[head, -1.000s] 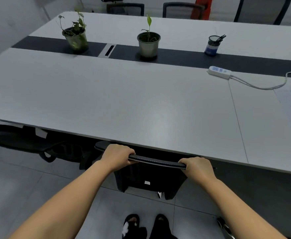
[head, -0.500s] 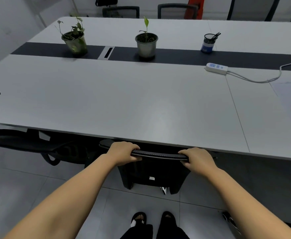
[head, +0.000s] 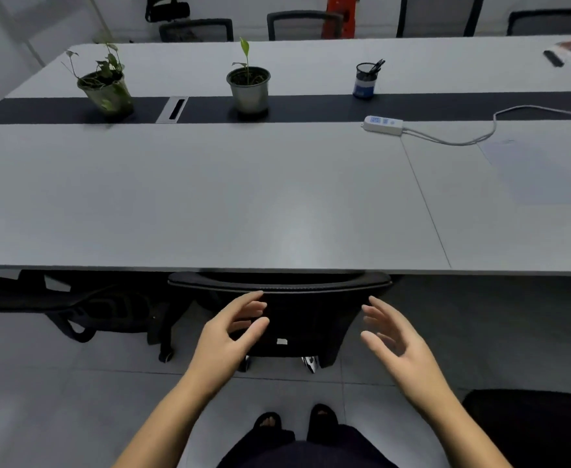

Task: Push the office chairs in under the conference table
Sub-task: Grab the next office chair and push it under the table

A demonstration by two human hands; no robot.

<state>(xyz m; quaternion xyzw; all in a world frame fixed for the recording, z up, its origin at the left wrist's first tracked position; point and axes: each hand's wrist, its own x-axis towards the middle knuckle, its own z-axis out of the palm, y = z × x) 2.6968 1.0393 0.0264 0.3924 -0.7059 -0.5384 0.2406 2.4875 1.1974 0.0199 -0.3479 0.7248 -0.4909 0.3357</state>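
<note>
Both hands free: left hand (head: 230, 332) & right hand (head: 394, 336) spread open, fingers apart, gripping nothing, hovering just short of the black office chair (head: 287, 319). Chair parked w/ backrest top rail right at the conference table (head: 243, 204) edge, seat tucked beneath, casters on floor tile. Looks like this chair's done. Next, prob: turn to another chair, e.g. dark one at lower right (head: 534, 427), grab its back, roll straight in. Left neighbour chair (head: 57, 305) already under. Beyond: potted plants, pen cup (head: 364, 79), power strip (head: 382, 124).

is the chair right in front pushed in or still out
Pushed in. The chair has its backrest top at the table edge, seat hidden beneath. Both the left hand and the right hand are open, off it.
</note>
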